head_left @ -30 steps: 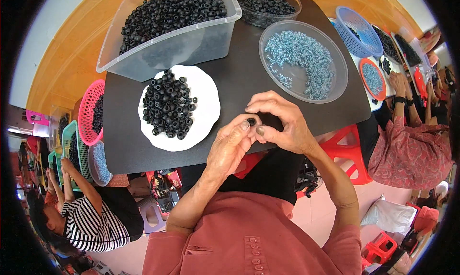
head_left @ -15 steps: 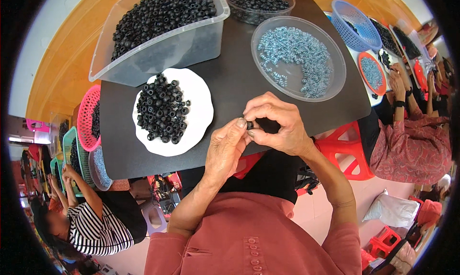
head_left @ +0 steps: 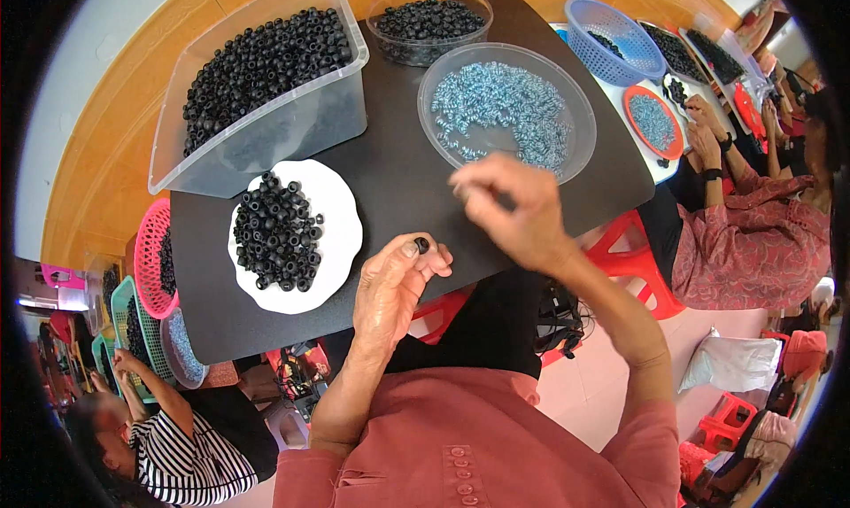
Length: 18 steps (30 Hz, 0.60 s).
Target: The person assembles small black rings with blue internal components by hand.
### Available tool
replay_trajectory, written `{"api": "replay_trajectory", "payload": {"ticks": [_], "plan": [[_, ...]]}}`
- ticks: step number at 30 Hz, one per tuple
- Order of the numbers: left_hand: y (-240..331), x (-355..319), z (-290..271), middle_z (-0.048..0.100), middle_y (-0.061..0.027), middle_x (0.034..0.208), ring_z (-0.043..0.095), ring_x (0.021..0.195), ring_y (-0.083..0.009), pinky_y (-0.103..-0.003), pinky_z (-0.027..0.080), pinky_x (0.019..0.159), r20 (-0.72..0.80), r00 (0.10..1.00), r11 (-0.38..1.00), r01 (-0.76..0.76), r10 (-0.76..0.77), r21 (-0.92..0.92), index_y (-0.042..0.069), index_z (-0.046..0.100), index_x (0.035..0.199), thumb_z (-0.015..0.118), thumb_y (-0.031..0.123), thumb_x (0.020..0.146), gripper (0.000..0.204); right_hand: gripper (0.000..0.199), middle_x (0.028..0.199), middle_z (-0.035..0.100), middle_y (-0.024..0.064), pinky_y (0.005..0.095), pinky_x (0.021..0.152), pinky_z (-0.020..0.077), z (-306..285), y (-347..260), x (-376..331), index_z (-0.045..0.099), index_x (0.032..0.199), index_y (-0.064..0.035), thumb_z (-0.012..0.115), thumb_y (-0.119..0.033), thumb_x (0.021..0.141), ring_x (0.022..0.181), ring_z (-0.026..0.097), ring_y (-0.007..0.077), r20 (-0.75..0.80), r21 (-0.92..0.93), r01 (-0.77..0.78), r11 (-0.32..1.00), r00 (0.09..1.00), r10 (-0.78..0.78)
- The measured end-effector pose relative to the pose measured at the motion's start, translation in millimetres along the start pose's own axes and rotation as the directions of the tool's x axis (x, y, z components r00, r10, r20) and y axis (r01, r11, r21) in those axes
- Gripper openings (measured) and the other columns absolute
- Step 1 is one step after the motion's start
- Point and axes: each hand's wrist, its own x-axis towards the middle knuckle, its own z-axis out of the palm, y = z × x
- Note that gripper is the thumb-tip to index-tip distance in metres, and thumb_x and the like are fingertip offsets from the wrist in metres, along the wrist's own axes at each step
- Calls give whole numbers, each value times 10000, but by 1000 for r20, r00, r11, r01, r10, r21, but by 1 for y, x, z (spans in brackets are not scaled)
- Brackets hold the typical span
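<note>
Head view | left hand (head_left: 390,282): fingers pinching black holed bead (head_left: 421,244) over surface (head_left: 398,180), right of white scalloped plate (head_left: 341,233) | right hand (head_left: 518,211): blurred, cannot tell its grip, near round tub (head_left: 581,136) of blue coils (head_left: 505,92)

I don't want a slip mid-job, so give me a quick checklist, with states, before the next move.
1. Left hand has the black piece: ok, it sits at the thumb and fingertips.
2. Right hand apart from the left: ok, a gap shows between them.
3. Right fingertips holding something: cannot tell, they are blurred.
4. Blue pieces in the round tub: ok, many there.
5. Right hand touching the tub: cannot tell, it overlaps the near rim in view.
6. Plate resting on the table: ok.
</note>
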Motion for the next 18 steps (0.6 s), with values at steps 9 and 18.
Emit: {"api": "replay_trajectory", "payload": {"ticks": [9,18], "plan": [[0,2,0,590,-128,819,565,891,-243,-349,472,810,15,1000,1000,-2,3,-25,-71,575,997,478,158,932,257,132,688,598,103,288,563,459,-43,63,46,638,891,-19,599,-59,771,567,555,177,265,-412,49,910,962,68],[1,0,0,588,-121,815,566,894,-242,-352,470,821,11,1000,1000,0,0,-17,-72,569,1008,471,150,933,254,80,642,621,122,325,574,490,-43,48,43,637,808,-25,618,-75,749,596,629,223,127,-312,-103,944,981,149]]}}
